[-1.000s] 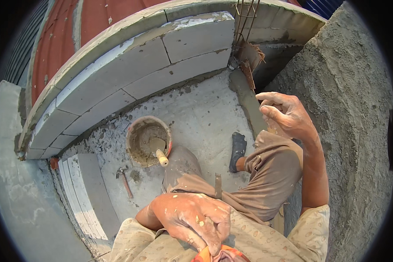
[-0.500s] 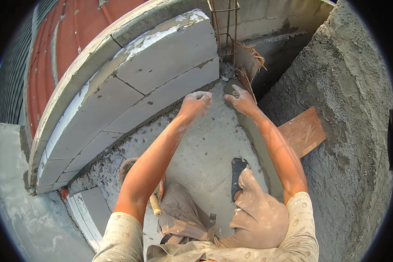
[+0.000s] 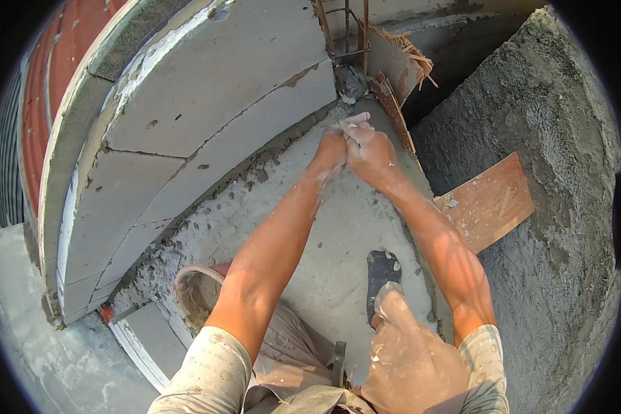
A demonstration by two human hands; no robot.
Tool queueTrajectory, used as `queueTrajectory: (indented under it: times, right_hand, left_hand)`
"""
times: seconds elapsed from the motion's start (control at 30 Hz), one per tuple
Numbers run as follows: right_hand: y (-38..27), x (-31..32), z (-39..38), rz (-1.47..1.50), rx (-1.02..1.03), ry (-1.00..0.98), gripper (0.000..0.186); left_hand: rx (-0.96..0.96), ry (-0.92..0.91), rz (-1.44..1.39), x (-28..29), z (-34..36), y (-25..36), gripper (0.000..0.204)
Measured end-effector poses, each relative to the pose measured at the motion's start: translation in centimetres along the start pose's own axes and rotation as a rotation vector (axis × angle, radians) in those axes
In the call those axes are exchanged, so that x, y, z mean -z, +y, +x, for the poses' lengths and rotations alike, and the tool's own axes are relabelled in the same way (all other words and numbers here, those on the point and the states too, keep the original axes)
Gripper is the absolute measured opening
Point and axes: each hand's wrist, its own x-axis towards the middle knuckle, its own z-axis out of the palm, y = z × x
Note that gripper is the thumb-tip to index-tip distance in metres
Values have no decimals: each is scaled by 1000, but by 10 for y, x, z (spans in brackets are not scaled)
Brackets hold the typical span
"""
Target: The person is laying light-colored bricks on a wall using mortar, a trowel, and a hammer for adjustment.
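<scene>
Beside grey block wall, dusty white hands touching

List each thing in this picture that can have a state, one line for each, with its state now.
left hand: reached forward, pressed against the right hand, dusted white
right hand: reached forward, fingers closed against the left hand; what they hold cannot be seen
bucket: upright, open, partly hidden by the left arm
block wall: laid in courses, joints rough
wooden board: lying tilted against the rough plaster
sandal: on the foot, mortar-spattered
</scene>
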Motion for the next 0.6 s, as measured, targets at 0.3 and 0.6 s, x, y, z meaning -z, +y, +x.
queueTrajectory:
  times: [0.3,0.6]
  right_hand:
    - [27,-5,-9,153,-29,-155,31]
    - [21,2,1,1003,-457,252,24]
  left_hand:
    - [94,87,447,7,-4,48,31]
    - [272,235,144,19,-4,9,24]
